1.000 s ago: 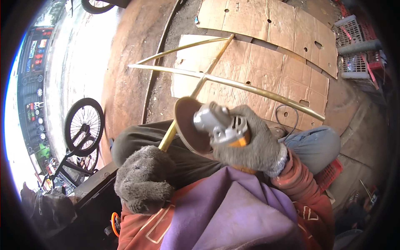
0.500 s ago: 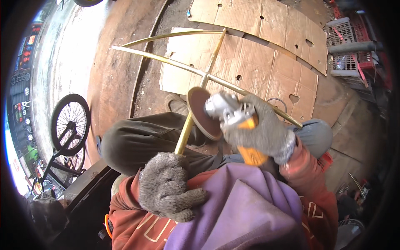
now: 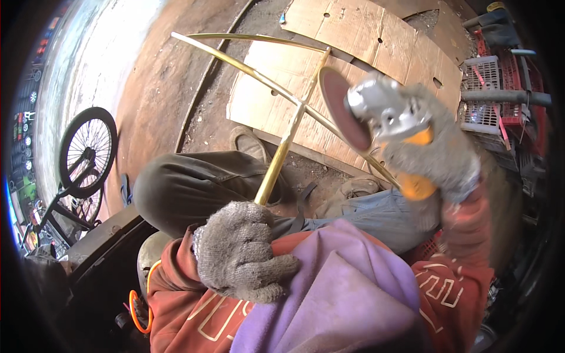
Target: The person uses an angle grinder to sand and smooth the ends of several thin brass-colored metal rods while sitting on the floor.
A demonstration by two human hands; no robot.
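Note:
My left hand (image 3: 242,253), in a grey knitted glove, is closed round the near end of a gold-coloured metal tube frame (image 3: 278,162). The frame reaches away from me, with a long crossing bar and a curved bar at its far side. Raised on the right, my gloved right hand (image 3: 435,156) grips an angle grinder (image 3: 385,109) with a silver head and orange body. Its brown abrasive disc (image 3: 341,106) stands tilted over the frame's right arm, apart from the near tube. Blur hides whether the disc is spinning.
Flattened cardboard sheets (image 3: 376,35) lie on the floor ahead. Red and white plastic crates (image 3: 482,88) stand at the far right. A black bicycle wheel (image 3: 88,153) is at the left. My bent knees (image 3: 176,185) flank the frame, and a purple cloth (image 3: 335,288) covers my chest.
My right hand has lifted the grinder up and to the right, away from the near tube beside the joint. My left hand keeps its hold, and the frame has shifted slightly.

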